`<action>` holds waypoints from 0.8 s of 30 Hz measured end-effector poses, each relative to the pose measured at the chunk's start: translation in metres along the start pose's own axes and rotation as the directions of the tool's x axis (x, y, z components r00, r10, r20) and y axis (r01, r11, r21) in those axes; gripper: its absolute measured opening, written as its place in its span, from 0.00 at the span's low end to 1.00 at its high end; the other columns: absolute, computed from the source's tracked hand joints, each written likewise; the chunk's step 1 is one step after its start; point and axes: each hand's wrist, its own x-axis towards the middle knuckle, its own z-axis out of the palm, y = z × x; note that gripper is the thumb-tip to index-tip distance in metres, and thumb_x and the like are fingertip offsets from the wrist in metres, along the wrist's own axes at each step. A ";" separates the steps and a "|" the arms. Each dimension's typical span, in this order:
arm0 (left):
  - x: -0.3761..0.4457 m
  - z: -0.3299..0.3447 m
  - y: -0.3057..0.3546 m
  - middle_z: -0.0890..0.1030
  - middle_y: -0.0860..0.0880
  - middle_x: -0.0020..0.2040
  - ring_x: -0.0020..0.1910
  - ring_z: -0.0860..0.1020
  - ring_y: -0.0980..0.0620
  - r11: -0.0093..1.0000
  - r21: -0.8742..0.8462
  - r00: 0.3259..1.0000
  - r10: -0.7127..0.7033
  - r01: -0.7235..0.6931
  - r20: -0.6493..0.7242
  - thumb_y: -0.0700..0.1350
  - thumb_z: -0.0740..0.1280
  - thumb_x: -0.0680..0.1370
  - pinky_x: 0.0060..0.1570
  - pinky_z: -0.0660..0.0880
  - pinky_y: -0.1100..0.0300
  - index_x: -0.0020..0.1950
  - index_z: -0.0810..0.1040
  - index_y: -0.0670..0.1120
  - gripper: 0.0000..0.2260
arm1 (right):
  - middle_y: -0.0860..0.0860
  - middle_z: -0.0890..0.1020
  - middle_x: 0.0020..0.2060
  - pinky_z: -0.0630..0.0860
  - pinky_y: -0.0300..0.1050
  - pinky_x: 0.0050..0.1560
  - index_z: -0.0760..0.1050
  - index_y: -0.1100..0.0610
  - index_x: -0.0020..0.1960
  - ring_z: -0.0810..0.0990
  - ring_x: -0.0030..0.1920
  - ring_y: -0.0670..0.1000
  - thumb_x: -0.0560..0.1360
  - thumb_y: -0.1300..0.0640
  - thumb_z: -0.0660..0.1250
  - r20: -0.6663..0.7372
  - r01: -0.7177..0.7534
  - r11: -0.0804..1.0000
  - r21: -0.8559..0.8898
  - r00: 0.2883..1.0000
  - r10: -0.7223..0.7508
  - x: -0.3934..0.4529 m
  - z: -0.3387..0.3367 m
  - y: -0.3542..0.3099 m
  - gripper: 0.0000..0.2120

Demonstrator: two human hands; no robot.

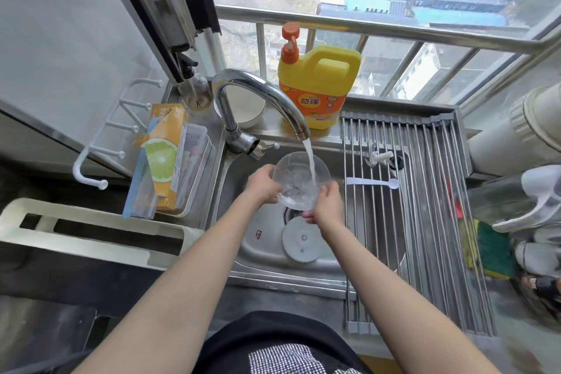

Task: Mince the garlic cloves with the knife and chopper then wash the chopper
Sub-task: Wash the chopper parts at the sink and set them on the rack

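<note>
I hold the clear chopper bowl (299,181) over the steel sink (267,255), under the running tap (261,94). Water streams into the bowl and splashes inside. My left hand (261,184) grips the bowl's left rim. My right hand (326,202) grips its lower right side. The white round chopper lid (301,240) lies flat on the sink floor just below the bowl. A white blade part (381,158) and a white spoon (375,182) lie on the roll-up drying rack (425,209) to the right.
A yellow dish soap jug (317,82) stands on the ledge behind the sink, a white bowl (243,108) beside it. A tray with boxes (165,161) sits left of the sink. A green sponge (493,249) and bottles crowd the far right.
</note>
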 end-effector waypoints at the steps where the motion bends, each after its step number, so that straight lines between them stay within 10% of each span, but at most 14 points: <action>1: -0.001 0.002 0.002 0.77 0.45 0.54 0.51 0.78 0.45 1.000 0.007 1.000 0.009 -0.008 -0.022 0.33 0.62 0.73 0.45 0.78 0.56 0.66 0.73 0.48 0.22 | 0.63 0.79 0.42 0.73 0.40 0.20 0.62 0.57 0.55 0.78 0.22 0.53 0.83 0.57 0.48 0.009 -0.002 0.996 0.086 1.000 0.001 -0.007 0.003 0.000 0.07; 4: -0.002 0.008 0.004 0.73 0.44 0.55 0.55 0.77 0.42 0.980 -0.190 0.997 -0.056 0.063 0.045 0.28 0.59 0.74 0.38 0.79 0.56 0.63 0.69 0.47 0.21 | 0.64 0.80 0.34 0.79 0.47 0.24 0.59 0.56 0.55 0.81 0.24 0.56 0.82 0.62 0.48 -0.005 0.076 0.978 0.195 0.997 -0.077 -0.023 0.007 -0.001 0.04; 8: 0.004 0.011 -0.002 0.74 0.37 0.63 0.48 0.80 0.42 0.883 -0.415 0.974 -0.172 0.218 0.147 0.24 0.57 0.73 0.32 0.81 0.56 0.64 0.69 0.37 0.21 | 0.57 0.77 0.34 0.78 0.59 0.27 0.60 0.54 0.51 0.80 0.30 0.62 0.79 0.62 0.51 -0.071 0.309 0.940 -0.146 0.944 -0.322 -0.015 0.003 -0.013 0.04; 12: -0.002 0.014 -0.001 0.74 0.37 0.62 0.42 0.81 0.38 0.879 -0.420 0.974 -0.205 0.226 0.095 0.29 0.53 0.78 0.29 0.81 0.54 0.68 0.69 0.40 0.20 | 0.63 0.79 0.35 0.68 0.38 0.18 0.61 0.60 0.59 0.73 0.19 0.51 0.78 0.64 0.50 0.070 -0.098 0.990 -0.103 0.992 0.106 0.014 -0.004 -0.021 0.11; 16: -0.005 0.007 -0.006 0.75 0.41 0.61 0.49 0.80 0.40 0.998 0.056 0.990 0.040 -0.033 -0.132 0.33 0.55 0.78 0.31 0.80 0.56 0.66 0.72 0.46 0.18 | 0.63 0.79 0.35 0.69 0.34 0.19 0.60 0.62 0.64 0.75 0.18 0.47 0.77 0.70 0.48 0.288 -0.351 0.936 0.010 0.898 0.334 0.009 -0.004 -0.007 0.16; 20: -0.005 0.012 -0.011 0.79 0.47 0.54 0.43 0.78 0.47 0.982 0.002 0.959 0.184 -0.188 -0.214 0.33 0.59 0.75 0.35 0.74 0.61 0.63 0.74 0.51 0.21 | 0.65 0.78 0.45 0.77 0.40 0.25 0.57 0.56 0.58 0.81 0.25 0.52 0.78 0.69 0.48 0.176 -0.083 0.983 0.162 0.983 0.054 -0.008 -0.002 -0.003 0.13; 24: 0.002 0.016 -0.008 0.77 0.42 0.58 0.44 0.81 0.42 0.924 -0.367 0.993 -0.116 0.103 -0.013 0.27 0.65 0.71 0.35 0.82 0.53 0.64 0.74 0.45 0.24 | 0.61 0.79 0.45 0.80 0.54 0.32 0.59 0.51 0.58 0.81 0.33 0.59 0.80 0.65 0.50 0.059 0.314 0.948 -0.052 0.948 -0.311 -0.007 -0.007 0.002 0.12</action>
